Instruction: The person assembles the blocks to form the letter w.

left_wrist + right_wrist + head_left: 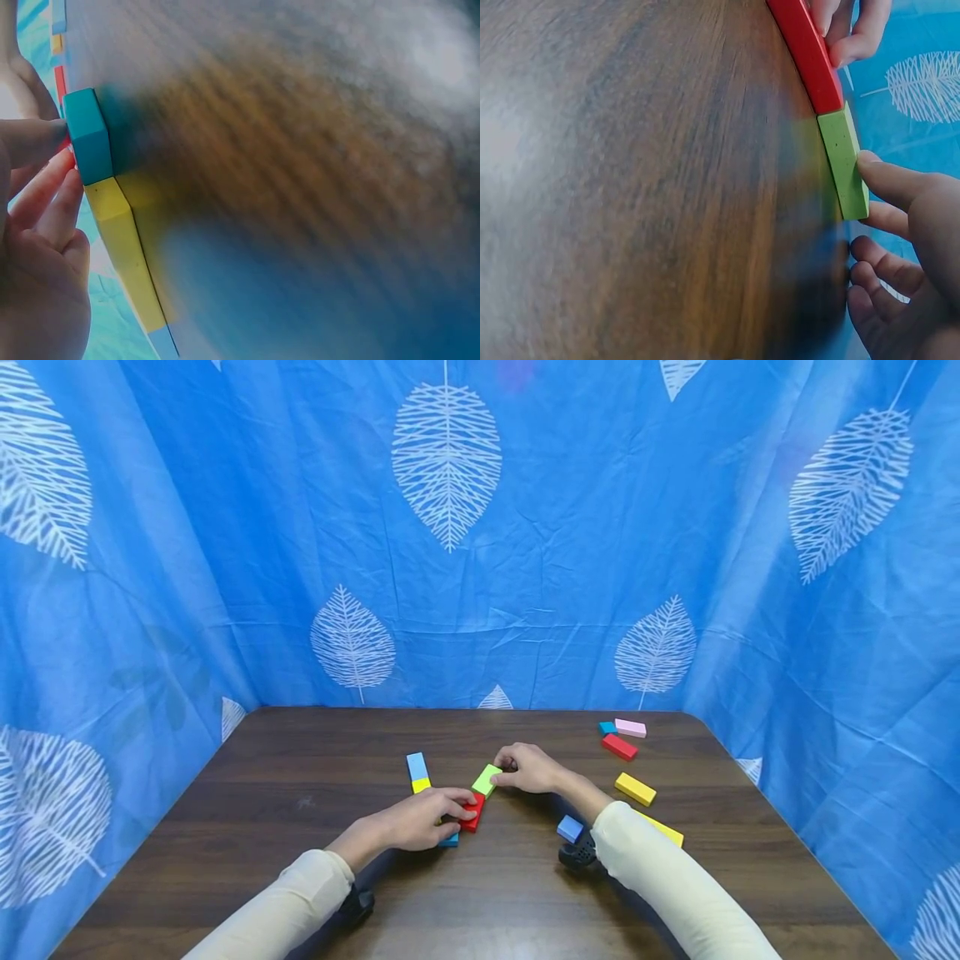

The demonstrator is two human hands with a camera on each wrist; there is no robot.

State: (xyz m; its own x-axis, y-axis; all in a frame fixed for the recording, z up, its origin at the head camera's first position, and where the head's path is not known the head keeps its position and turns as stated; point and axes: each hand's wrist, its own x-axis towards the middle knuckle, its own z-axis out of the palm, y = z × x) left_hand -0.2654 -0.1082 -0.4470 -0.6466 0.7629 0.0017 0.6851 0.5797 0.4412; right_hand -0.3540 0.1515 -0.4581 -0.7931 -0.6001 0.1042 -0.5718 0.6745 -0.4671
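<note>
My right hand pinches a light green block between thumb and index finger, its other fingers loosely bent. One end of the green block meets the end of a red block. The fingertips of my left hand rest on the red block, with the thumb lower beside a teal block. A yellow block adjoins the teal one, partly hidden under the left hand in the head view. Beyond it, another yellow block and a light blue block continue the slanted row, forming a V with the red and green side.
On the brown table, loose blocks lie at the right: pink, teal, red and yellow. Another yellow block is partly behind the right sleeve. A blue block lies beside the right forearm. Blue leaf-patterned curtains surround the table.
</note>
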